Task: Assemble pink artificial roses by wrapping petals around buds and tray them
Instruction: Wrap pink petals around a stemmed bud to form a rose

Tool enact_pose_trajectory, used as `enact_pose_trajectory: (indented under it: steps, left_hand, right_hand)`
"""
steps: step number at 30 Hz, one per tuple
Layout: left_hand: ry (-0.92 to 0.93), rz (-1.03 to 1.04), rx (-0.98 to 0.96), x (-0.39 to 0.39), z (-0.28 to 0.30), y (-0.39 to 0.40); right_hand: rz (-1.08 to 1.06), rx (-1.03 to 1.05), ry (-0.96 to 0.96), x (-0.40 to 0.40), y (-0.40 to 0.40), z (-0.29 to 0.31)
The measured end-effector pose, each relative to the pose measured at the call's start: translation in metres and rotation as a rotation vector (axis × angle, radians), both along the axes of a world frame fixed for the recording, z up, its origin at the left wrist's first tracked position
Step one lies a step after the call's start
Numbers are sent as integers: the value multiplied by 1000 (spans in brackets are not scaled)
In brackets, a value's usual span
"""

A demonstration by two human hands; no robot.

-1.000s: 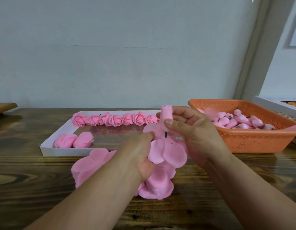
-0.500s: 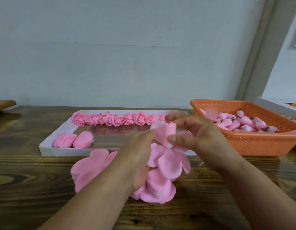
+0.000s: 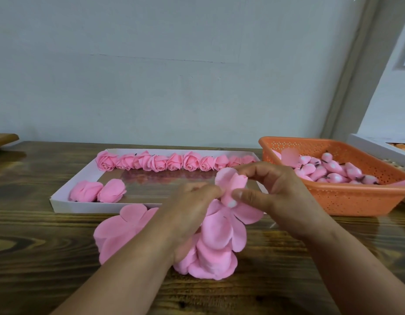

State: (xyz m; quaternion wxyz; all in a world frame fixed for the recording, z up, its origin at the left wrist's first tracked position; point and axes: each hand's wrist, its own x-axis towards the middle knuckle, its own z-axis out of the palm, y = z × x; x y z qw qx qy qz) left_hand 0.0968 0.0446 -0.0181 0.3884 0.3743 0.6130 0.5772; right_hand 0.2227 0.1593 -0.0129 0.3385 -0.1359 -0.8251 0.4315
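Between both hands, above the table's middle, is a pink bud [image 3: 231, 185] with petals folded up around it. My right hand [image 3: 276, 196] pinches it with thumb and fingers. My left hand [image 3: 190, 214] grips the same piece from the left, and loose pink petals [image 3: 217, 233] hang below it. A pile of pink petal sheets [image 3: 119, 228] lies on the table under my left forearm. The white tray [image 3: 67, 205] behind holds a row of finished roses [image 3: 160, 162] along its far side and two wrapped ones [image 3: 97, 190] at its near left.
An orange perforated basket [image 3: 347, 196] with several pink buds [image 3: 328, 171] stands at the right. A white box edge [image 3: 378, 148] lies beyond it. A wooden board [image 3: 3, 138] pokes in at far left. The wall is close behind the table.
The bud has come down from upright in my right hand into the petal sheet, and petals have been folded up around it. Both hands moved closer together on it.
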Motion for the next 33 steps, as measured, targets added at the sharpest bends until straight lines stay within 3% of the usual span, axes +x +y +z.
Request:
enact_pose_trajectory:
  steps: [7, 13, 18, 23, 28, 33]
  left_hand:
    - [79, -63, 7, 1, 2, -3]
    - [46, -78, -9, -1, -2, -2]
    - [19, -96, -21, -3, -4, -1]
    - [31, -63, -22, -6, -4, -1]
    - [-28, -17, 17, -7, -6, 2]
    - [-9, -17, 39, -8, -10, 5]
  right_hand:
    - [-6, -47, 9, 0, 0, 0]
    - [9, -180, 89, -1, 0, -1]
    - [87, -289, 43, 1, 3, -1]
    - [150, -256, 47, -1, 2, -2]
    - [-60, -330, 101, -8, 1, -11]
    - [-19, -354, 109, -10, -5, -11]
